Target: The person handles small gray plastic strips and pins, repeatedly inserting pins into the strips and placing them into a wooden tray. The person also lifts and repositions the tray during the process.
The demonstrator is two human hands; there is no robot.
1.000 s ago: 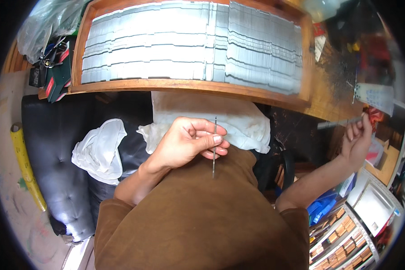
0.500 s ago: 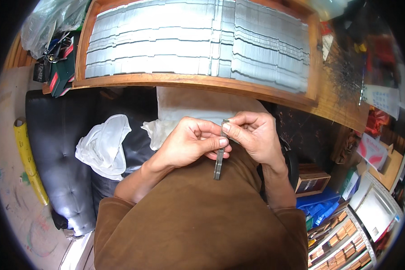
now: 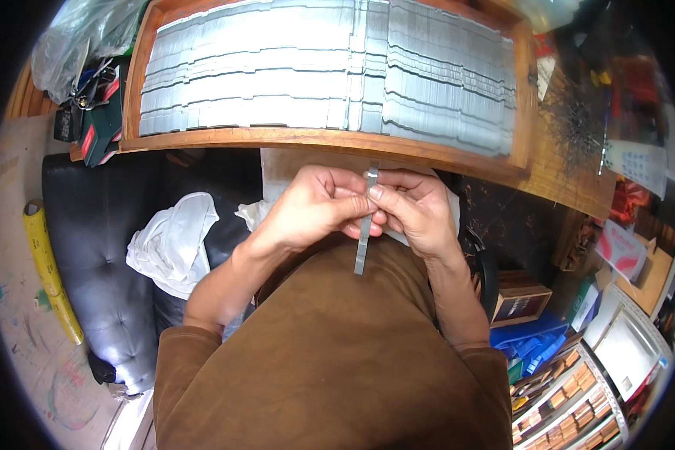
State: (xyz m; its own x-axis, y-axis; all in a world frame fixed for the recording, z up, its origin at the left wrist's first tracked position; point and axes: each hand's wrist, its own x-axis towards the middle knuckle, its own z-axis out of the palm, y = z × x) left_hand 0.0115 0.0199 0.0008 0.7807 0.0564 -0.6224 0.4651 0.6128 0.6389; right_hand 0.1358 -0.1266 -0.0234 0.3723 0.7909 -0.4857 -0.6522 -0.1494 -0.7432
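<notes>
Between both hands I hold a narrow, stepped grey metal strip [image 3: 361, 253], its lower end pointing down toward my brown shirt. My left hand [image 3: 315, 206] pinches it around the middle with the thumb on top and the fingers behind. Higher up, the thumb and fingers of my right hand [image 3: 418, 214] grip the same strip, and its upper tip sticks out above them. Just beyond the hands stands a wooden tray [image 3: 300, 136] packed with rows of thin grey metal pieces [image 3: 442, 82] on edge.
A black padded seat [image 3: 101, 262] with a crumpled white cloth [image 3: 176, 240] lies to the left, beside a yellow roll [image 3: 52, 277]. At the right are a small wooden box [image 3: 519, 300] and a rack of wooden pieces [image 3: 570, 397]. Dark wiry bits [image 3: 577, 124] lie on the table.
Both hands have moved up toward the tray, carrying the metal strip with them. The strip has turned, and a brighter, broader face of it now shows.
</notes>
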